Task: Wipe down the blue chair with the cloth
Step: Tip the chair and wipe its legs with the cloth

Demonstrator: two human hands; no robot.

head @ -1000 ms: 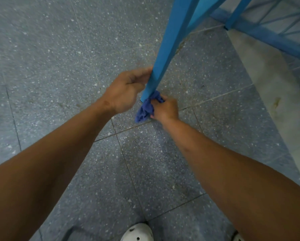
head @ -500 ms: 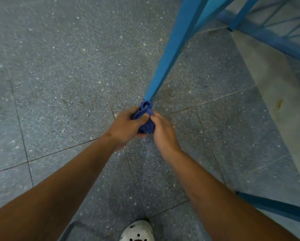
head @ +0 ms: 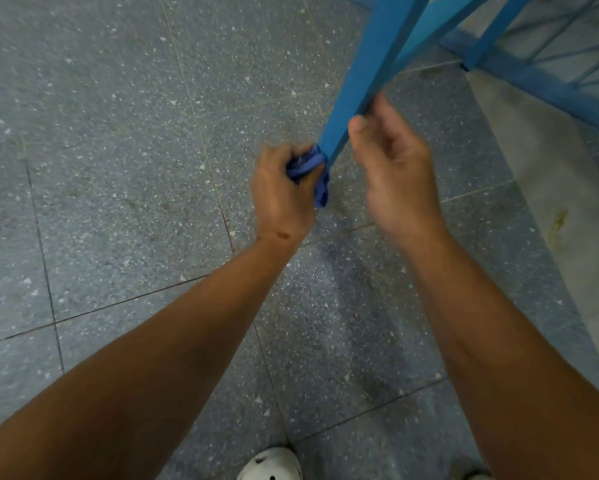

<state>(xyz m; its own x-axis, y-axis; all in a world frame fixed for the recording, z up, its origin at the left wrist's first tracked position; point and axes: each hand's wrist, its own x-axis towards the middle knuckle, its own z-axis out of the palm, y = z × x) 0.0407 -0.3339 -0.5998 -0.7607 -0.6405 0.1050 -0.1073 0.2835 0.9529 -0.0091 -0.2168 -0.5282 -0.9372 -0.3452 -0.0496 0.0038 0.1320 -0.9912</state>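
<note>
Your left hand (head: 284,188) has its fingers curled tight around the bunched cloth (head: 310,169), pressing it against the lower end of the blue chair (head: 360,88) leg. Your right hand (head: 391,164) sits just beside that leg, fingers loosely bent, thumb touching the leg's edge, gripping nothing. Below lies a speckled grey tile floor (head: 118,150); a white shoe (head: 270,464) shows at the bottom

Speckled grey tiled floor (head: 118,168), white perforated shoe (head: 270,465), blue railing (head: 547,88)
</note>
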